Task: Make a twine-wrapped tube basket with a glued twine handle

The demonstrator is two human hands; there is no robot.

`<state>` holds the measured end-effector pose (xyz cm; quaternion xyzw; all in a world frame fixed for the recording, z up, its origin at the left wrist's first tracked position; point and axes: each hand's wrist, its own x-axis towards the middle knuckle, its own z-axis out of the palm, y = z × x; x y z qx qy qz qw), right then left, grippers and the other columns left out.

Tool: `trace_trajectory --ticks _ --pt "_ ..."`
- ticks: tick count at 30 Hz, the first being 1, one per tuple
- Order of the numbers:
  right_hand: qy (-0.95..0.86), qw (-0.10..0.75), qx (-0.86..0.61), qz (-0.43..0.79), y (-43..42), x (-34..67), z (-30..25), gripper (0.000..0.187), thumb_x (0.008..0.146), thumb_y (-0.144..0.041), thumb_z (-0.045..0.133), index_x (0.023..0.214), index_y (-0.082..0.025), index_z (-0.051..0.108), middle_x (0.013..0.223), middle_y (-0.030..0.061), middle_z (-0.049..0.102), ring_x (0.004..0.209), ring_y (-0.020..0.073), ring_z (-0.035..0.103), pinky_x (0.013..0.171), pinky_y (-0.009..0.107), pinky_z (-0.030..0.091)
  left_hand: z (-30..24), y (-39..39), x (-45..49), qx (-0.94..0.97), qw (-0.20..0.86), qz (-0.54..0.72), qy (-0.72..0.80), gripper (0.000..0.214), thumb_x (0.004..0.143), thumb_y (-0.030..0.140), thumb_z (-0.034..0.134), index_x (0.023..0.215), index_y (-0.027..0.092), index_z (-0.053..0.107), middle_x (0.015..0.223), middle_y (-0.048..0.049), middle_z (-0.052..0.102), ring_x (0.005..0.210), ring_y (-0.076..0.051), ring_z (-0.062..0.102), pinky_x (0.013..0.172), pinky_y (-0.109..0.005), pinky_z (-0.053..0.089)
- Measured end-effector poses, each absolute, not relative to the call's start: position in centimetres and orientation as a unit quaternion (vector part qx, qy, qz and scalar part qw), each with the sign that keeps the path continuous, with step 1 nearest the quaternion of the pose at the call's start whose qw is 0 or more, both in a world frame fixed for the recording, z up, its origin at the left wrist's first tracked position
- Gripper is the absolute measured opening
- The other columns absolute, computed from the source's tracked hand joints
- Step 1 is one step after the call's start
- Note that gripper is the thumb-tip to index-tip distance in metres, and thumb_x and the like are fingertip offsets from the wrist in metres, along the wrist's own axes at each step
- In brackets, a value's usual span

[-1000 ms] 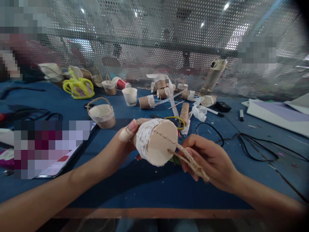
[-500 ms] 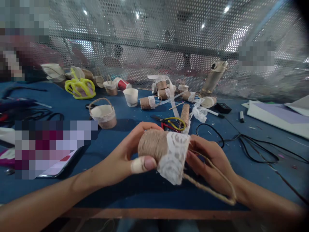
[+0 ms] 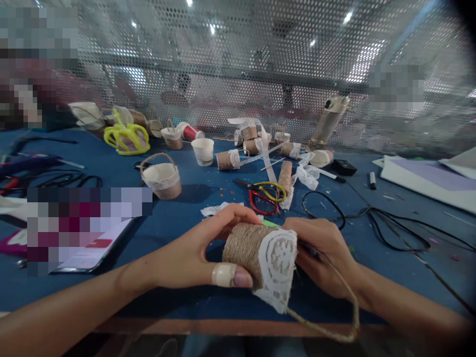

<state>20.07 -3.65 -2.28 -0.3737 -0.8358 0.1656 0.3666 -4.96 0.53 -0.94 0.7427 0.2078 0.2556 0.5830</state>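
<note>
A small twine-wrapped basket [image 3: 243, 250] lies on its side between my hands, with white lace [image 3: 278, 258] around its rim and a twine handle [image 3: 334, 329] looping out to the right. My left hand [image 3: 219, 253] grips its body, the bandaged thumb in front and the fingers behind. At the rim end, my right hand [image 3: 323, 253] is closed, its fingertips hidden behind the lace; whether they pinch the rim or the handle's end is unclear. Just beyond the basket are scissors [image 3: 266, 193] with red and yellow handles and a roll of twine [image 3: 285, 178].
Finished-looking small baskets [image 3: 161, 181] and a white paper cup [image 3: 203, 151] stand farther back. A phone [image 3: 92, 248] lies at left near a glue gun [image 3: 29, 163]. Black cables [image 3: 390, 223] and paper sheets [image 3: 427, 176] are at right. A metal flask [image 3: 330, 121] stands against the perforated screen.
Both hands have brought the basket lower and slightly right, turning its lace toward me. The scissors' red handle and a lace piece behind it now show more.
</note>
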Motion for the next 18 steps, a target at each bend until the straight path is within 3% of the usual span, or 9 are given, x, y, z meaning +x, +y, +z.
trace_trajectory --ticks 3,9,14,18 --pt "-0.845 0.377 -0.353 0.136 -3.65 20.05 -2.20 0.035 0.097 -0.029 0.050 0.066 -0.021 0.038 0.057 -0.0062 0.035 0.050 0.0091 0.030 0.049 0.024 0.024 -0.71 0.63 -5.00 0.707 0.632 0.245 0.204 0.057 0.077 0.042 0.082 0.123 0.022 0.055 0.117 -0.0068 0.059 0.103 -0.024 0.061 0.085 -0.032 0.052" --pt "-0.867 0.370 -0.320 0.095 -3.95 20.16 -2.38 0.034 0.097 -0.031 0.050 0.067 -0.022 0.037 0.058 -0.0050 0.037 0.050 0.0103 0.031 0.051 0.028 0.022 -0.79 0.80 -4.77 0.668 0.687 0.231 0.169 0.057 0.076 0.042 0.083 0.123 0.023 0.057 0.106 -0.0030 0.062 0.091 -0.019 0.061 0.080 -0.027 0.051" --pt "-0.868 0.370 -0.328 0.048 -3.97 20.20 -2.35 0.032 0.097 -0.020 0.044 0.067 -0.023 0.035 0.056 -0.0046 0.039 0.048 0.0115 0.030 0.051 0.030 0.022 -0.89 0.87 -5.01 0.708 0.643 0.220 0.190 0.060 0.077 0.044 0.081 0.126 0.023 0.055 0.115 -0.0061 0.060 0.102 -0.024 0.060 0.085 -0.033 0.052" --pt "-0.872 0.352 -0.339 0.038 -3.88 20.29 -2.14 0.032 0.099 -0.020 0.042 0.068 -0.023 0.035 0.055 -0.0041 0.042 0.047 0.0113 0.033 0.051 0.030 0.023 -1.40 0.83 -5.14 0.776 0.555 0.233 0.186 0.073 0.071 0.040 0.087 0.134 0.026 0.051 0.128 -0.0078 0.056 0.118 -0.030 0.054 0.102 -0.042 0.047"
